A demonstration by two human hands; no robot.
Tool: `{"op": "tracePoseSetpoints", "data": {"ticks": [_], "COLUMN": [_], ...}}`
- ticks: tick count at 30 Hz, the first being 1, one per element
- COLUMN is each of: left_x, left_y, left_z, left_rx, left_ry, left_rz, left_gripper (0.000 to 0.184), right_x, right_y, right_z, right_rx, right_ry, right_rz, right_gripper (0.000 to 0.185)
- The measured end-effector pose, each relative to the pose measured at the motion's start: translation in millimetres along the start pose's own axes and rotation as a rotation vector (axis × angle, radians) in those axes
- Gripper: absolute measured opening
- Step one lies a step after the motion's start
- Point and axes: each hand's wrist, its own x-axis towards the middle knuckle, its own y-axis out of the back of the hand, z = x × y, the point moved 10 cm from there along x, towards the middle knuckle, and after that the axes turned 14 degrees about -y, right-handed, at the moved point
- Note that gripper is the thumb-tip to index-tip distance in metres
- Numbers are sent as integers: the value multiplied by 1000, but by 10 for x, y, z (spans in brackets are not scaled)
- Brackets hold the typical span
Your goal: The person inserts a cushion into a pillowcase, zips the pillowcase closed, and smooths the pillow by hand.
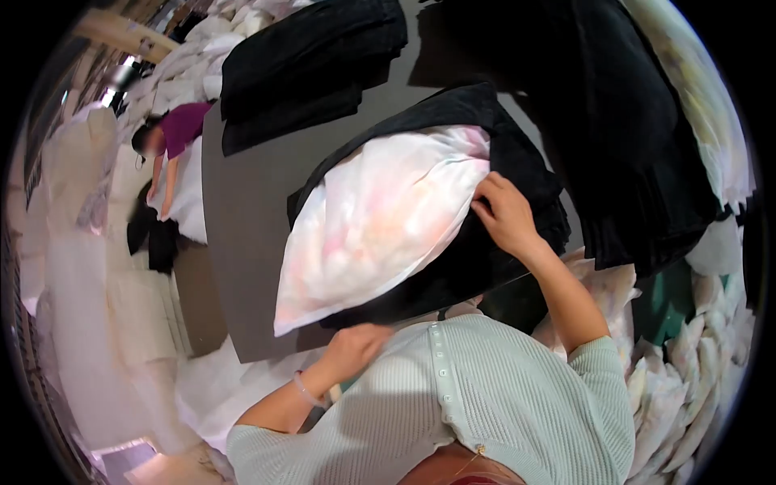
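Note:
A plump white pillow insert (380, 226), with pinkish filling showing through, lies at a slant on black fabric on the grey table. A black fabric cover (453, 105) wraps its far edge and right end, while the near left corner is bare. My right hand (505, 214) is closed in a pinch at the insert's right edge, where it meets the black fabric; the fingertips are partly hidden. My left hand (360, 347) is near the table's front edge, just below the insert and apart from it. Motion smears its fingers.
Folded black fabric (311, 69) lies at the table's far left. A larger black stack (638, 137) stands at the right, beside a filled pale bag (695, 89). Several white pillows (687, 380) are heaped at lower right. Another person (182, 133) bends over white material at left.

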Motion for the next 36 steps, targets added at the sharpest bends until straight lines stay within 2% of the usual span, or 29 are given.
{"op": "tracePoseSetpoints", "data": {"ticks": [1,2,3,5,7,8,10,12,13,14,15,16,17,19,20,21,22,24,26,28,29,32,34,35,36], "left_x": [-114,-249,-256,1,142,215,360,523,580,645,672,726,769,924,1096,1183,1182,1195,957,639,533,275,53,-98,-342], "left_y": [-37,-79,76,507,877,1067,1290,1121,993,854,826,792,762,720,589,472,498,194,185,509,614,722,750,733,606], "left_z": [-178,-528,-712,-696,-733,-792,-869,-959,-908,-874,-780,-707,-745,-741,-806,-893,-854,-986,-937,-659,-538,-334,-329,-440,-737], "left_rx": [-93,-114,15,53,84,-31,-343,-404,-312,-221,-24,86,123,144,212,278,267,36,59,-3,-15,-26,244,299,39], "left_ry": [137,380,412,205,119,64,19,-18,21,60,-197,-207,-194,-182,-48,83,81,180,38,50,58,191,-21,-25,34], "left_rz": [66,43,132,446,660,805,952,876,760,637,728,673,717,762,567,371,378,41,236,315,307,78,420,492,627], "left_gripper": [35,34,34,29,17,13,16,17,19,20,26,29,28,28,32,38,38,51,56,50,50,36,41,50,53], "right_x": [36,46,39,-3,-128,-112,191,543,622,690,766,809,815,888,874,875,833,712,653,373,326,99,17,-35,-70], "right_y": [2,-13,-33,-17,-62,-123,-359,-545,-577,-580,-675,-761,-786,-939,-1040,-1133,-1273,-1391,-1533,-1617,-1709,-2070,-2144,-2120,-2097], "right_z": [-34,-86,-150,-468,-1218,-1506,-1675,-1687,-1781,-1871,-1924,-1930,-1994,-1852,-1796,-1729,-1637,-1452,-1051,-984,-878,-419,-331,-355,-340], "right_rx": [-1,-28,-93,-173,-25,-84,-141,-259,-319,-333,-410,-485,-471,-527,-569,-583,-681,-814,-837,-967,-965,-1141,-1151,-1084,-1042], "right_ry": [-19,-8,-8,-6,215,404,389,326,360,377,348,310,340,394,456,375,455,419,332,327,321,404,472,413,420], "right_rz": [-15,-25,-52,-81,-189,-118,-90,-57,-58,-58,-106,-153,-154,-209,-260,-352,-365,-449,-537,-583,-599,-754,-883,-955,-963], "right_gripper": [10,9,13,18,37,56,54,52,44,44,42,40,30,26,23,15,13,12,8,10,10,14,20,27,30]}}
